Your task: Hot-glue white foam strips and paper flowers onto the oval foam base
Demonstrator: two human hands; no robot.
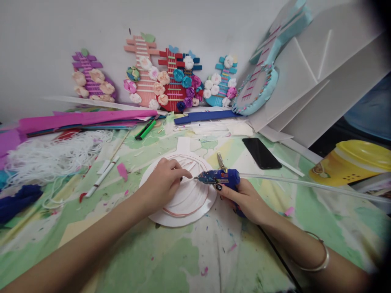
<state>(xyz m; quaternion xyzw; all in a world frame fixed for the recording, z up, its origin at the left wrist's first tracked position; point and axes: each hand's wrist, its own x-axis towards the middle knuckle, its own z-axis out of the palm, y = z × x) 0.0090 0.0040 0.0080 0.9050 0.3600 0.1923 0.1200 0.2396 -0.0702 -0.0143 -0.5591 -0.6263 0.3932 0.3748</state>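
My right hand (249, 200) is wrapped round a blue hot glue gun (218, 177). A long clear glue stick (275, 179) sticks out of its back, and its nozzle points left. Beneath both hands lies a white round board with a short neck (183, 145), marked by a reddish ring and thin raised white lines. My left hand (166, 181) rests over the board's left half, fingers curled and pressed together, the index fingertip close to the nozzle. Whatever those fingers pinch, if anything, is hidden. Small scissors (222, 161) lie just behind the glue gun.
A black phone (262, 153) and a yellow tub (354, 162) are at right. White cord (55, 156) lies heaped at left, near a white pen (102, 178). A green cutter (146, 129) lies behind. Decorated paper guitars (174, 85) lean against the wall; white boards (324, 77) lean at right.
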